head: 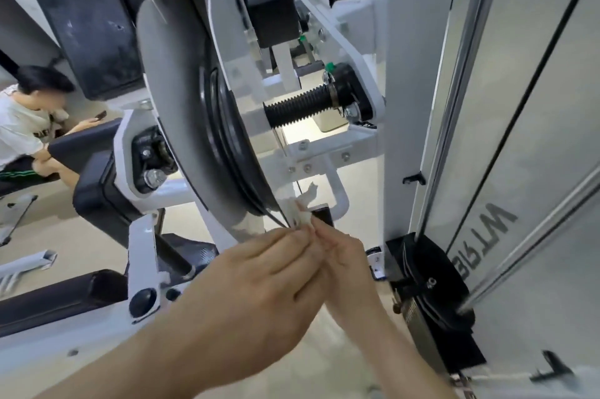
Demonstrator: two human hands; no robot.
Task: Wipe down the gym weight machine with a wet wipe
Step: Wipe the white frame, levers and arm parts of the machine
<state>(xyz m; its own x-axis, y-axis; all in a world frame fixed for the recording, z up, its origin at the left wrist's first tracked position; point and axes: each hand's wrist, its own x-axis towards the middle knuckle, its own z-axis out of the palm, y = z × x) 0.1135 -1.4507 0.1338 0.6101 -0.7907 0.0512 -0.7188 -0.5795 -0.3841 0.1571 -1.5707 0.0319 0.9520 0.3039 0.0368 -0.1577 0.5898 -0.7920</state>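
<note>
The white gym weight machine (399, 80) fills the view, with a large grey cam wheel (181, 126) that has a black inner groove and a thin black cable along its edge. A small crumpled white wet wipe (302, 208) sits at the wheel's lower edge, against the cable. My left hand (256, 275) and my right hand (347, 259) meet just below it, and the fingertips of both pinch the wipe. Most of the wipe is hidden between my fingers.
A black ribbed handle (298, 106) sticks out from the frame above my hands. Black pads (94, 31) and a black seat (87, 145) lie to the left. A person in a white shirt (22, 129) sits at far left. The weight-stack shroud (519, 139) stands right.
</note>
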